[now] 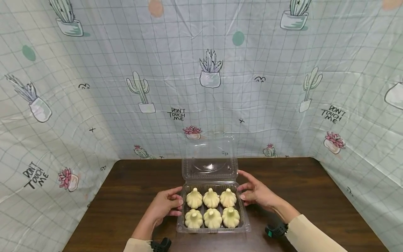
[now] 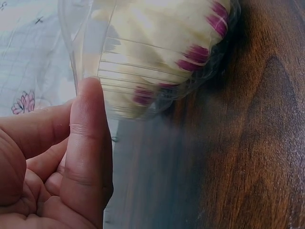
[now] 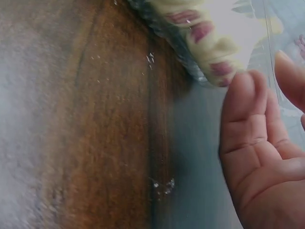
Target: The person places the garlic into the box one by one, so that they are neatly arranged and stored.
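A clear plastic clamshell box (image 1: 214, 230) sits on the table with its lid (image 1: 209, 157) raised and tilted back. In it, two rows of three pale yellow, ribbed garlic-bulb shapes (image 1: 212, 218) stand with stubby stems up. Purple streaks mark the lower part of one garlic-bulb shape (image 2: 162, 52) in the left wrist view. My left hand (image 1: 163, 205) is at the box's left side, thumb tip against the clear wall. My right hand (image 1: 256, 192) is at the right side, fingers extended near the rim and the lid's hinge end. Neither hand visibly curls round the box.
A dark brown wooden table (image 1: 141, 178) lies under the box. Behind it and at both sides hangs a grid-patterned cloth (image 1: 211, 105) printed with cacti. Black straps with small devices (image 1: 277, 230) are worn on both wrists.
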Demonstrator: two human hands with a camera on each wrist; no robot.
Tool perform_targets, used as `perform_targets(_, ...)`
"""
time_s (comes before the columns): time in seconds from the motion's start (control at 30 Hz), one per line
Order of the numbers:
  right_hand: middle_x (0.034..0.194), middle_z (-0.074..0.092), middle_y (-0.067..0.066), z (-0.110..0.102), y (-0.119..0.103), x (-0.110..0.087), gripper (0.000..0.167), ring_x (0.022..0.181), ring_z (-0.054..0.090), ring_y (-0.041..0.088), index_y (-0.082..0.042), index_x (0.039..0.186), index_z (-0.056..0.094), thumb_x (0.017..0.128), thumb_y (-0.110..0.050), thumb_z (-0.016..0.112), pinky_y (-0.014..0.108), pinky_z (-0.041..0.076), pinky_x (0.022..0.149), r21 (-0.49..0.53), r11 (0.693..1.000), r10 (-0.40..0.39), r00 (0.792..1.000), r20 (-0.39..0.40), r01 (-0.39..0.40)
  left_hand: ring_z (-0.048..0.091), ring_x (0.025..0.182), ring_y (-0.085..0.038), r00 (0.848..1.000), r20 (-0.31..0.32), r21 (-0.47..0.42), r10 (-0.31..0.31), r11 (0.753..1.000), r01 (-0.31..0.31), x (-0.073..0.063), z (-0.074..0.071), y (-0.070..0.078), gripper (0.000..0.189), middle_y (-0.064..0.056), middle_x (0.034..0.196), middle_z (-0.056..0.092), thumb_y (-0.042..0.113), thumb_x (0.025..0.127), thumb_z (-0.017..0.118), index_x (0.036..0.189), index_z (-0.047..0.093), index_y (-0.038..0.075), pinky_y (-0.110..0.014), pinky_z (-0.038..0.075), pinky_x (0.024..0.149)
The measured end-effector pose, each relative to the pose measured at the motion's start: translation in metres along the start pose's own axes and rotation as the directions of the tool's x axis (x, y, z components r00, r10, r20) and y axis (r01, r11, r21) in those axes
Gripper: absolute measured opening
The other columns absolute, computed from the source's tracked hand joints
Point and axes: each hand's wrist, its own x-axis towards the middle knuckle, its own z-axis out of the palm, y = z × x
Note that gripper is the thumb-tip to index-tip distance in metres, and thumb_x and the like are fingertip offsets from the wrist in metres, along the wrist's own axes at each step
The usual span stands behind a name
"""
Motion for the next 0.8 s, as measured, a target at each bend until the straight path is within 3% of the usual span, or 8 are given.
perform_targets(0.2,0.116,0.056,0.018,0.0014,-0.0004,-0.0005,0.089,0.088,0.065,0.02,-0.017,0.168,0.021,0.097,0.004,0.07,0.037,0.066,0.069,0.013,1.0,-0.012,0.999,-0.035,0.013,0.067,0.083,-0.019,1.0,-0.002,0.006,0.005,1.0,-0.005,0.0031,-0.0021,0.0004,0.062,-0.015,0.11,0.063,-0.005,0.1,0.066,0.158,0.043,-0.004,-0.03,0.066,0.066)
perform_targets(0.63,0.115,0.055,0.013,0.0079,0.0021,0.0013,0.068,0.085,0.065,0.019,-0.005,0.154,0.032,0.097,0.007,0.068,0.04,0.067,0.074,0.087,0.996,-0.018,0.998,-0.057,0.023,0.067,0.082,-0.018,1.0,0.005,0.002,-0.013,1.0,0.013,0.0071,-0.0078,0.0016,0.061,-0.015,0.112,0.063,-0.005,0.101,0.065,0.158,0.044,-0.002,-0.029,0.066,0.068)
perform_targets(0.8,0.114,0.055,0.014,0.0064,0.004,0.0017,0.057,0.085,0.065,0.021,-0.006,0.145,0.038,0.098,0.007,0.067,0.04,0.067,0.073,0.094,0.995,-0.034,0.998,-0.057,0.039,0.067,0.083,-0.018,1.0,0.012,-0.01,-0.018,1.0,0.018,0.0075,-0.0074,0.0029,0.061,-0.014,0.112,0.063,-0.005,0.101,0.064,0.159,0.043,-0.003,-0.028,0.066,0.067)
